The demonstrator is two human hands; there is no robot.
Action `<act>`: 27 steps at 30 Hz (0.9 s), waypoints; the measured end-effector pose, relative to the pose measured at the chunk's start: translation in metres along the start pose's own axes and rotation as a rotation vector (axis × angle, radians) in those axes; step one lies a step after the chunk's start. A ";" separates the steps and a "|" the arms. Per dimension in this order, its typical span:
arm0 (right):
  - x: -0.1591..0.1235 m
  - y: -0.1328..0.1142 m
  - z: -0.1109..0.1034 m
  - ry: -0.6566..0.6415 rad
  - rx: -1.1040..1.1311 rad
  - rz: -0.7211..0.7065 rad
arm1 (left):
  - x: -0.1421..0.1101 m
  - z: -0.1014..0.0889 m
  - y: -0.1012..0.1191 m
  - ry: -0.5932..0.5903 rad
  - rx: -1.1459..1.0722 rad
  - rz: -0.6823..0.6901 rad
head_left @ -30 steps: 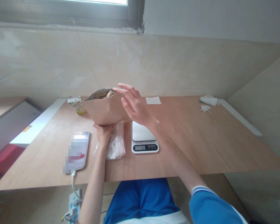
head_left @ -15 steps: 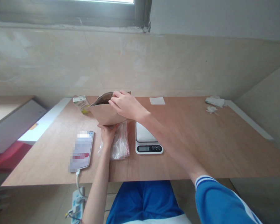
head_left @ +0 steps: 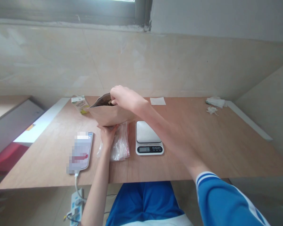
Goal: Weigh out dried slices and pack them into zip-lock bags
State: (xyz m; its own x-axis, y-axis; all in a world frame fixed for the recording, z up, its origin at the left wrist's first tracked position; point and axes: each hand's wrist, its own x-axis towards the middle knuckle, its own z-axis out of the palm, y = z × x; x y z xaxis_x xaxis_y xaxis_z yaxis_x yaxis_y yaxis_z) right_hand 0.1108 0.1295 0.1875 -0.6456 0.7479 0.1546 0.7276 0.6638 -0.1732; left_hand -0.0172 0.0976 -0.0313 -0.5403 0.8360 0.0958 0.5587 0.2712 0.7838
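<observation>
A brown paper bag (head_left: 110, 116) is tilted with its mouth open toward the back of the table. My left hand (head_left: 108, 134) grips it from beneath at its lower edge, most fingers hidden under it. At the mouth, my right hand (head_left: 122, 95) reaches in with curled fingers; whatever they pinch is hidden. Brownish contents (head_left: 105, 101) show dimly inside. Under and beside my left hand lie clear plastic zip bags (head_left: 120, 147) with red edges. A white digital kitchen scale (head_left: 148, 133) stands to their right, partly covered by my right forearm.
A phone (head_left: 82, 150) lies at left, its cable running to a power strip (head_left: 76, 204) below the table edge. Behind it stands a small carton (head_left: 80, 104). A white paper (head_left: 158, 101) lies at the back, and a tissue pack (head_left: 215, 102) with a crumpled tissue (head_left: 212, 110) at the back right.
My right hand has turned and curled its fingers further into the bag's mouth. My left hand and the bag have hardly moved; the view has shifted slightly.
</observation>
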 end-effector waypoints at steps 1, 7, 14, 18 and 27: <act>-0.005 0.004 0.001 0.092 0.051 -0.023 | 0.000 0.000 -0.001 0.006 -0.001 0.003; -0.062 0.046 0.024 0.635 0.657 -0.006 | 0.001 0.000 0.000 0.002 -0.015 -0.020; -0.135 0.098 0.136 0.309 0.794 0.512 | 0.000 0.000 0.003 0.001 0.020 -0.027; -0.143 0.096 0.158 0.314 0.661 0.539 | 0.000 0.000 0.002 0.012 0.013 -0.021; -0.100 0.067 0.053 0.646 0.575 0.063 | 0.004 0.002 -0.005 0.012 0.059 0.033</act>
State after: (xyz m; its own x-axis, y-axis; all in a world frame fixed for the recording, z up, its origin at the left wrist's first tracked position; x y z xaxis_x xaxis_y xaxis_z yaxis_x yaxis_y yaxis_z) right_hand 0.2122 0.0989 0.1091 -0.2231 0.7520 0.6203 0.4146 0.6491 -0.6378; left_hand -0.0208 0.1007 -0.0357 -0.5283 0.8392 0.1289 0.6124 0.2716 0.7424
